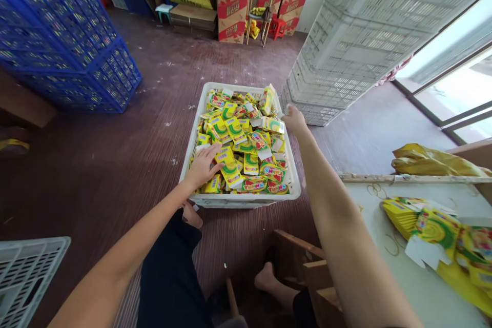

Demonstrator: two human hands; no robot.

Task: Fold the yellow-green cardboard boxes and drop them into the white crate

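Observation:
A white plastic crate (pixel 294 184) stands on the floor in front of me, filled with small yellow boxes (pixel 235 130) printed in green and red. My left hand (pixel 205 165) rests on the boxes at the crate's left side, fingers apart, thumb beside one yellow box. Over at the crate's right edge is my right hand (pixel 295 119), its fingers bent toward the rim. Whether it grips the rim or a box there is too small to tell.
Blue crates (pixel 88 41) are stacked at the left, grey-white crates (pixel 346 46) at the right. A table (pixel 371 236) at the lower right holds flat yellow cartons (pixel 434 230). Part of a white crate (pixel 34 266) shows lower left. Wooden stool parts (pixel 295 246) lie near my feet.

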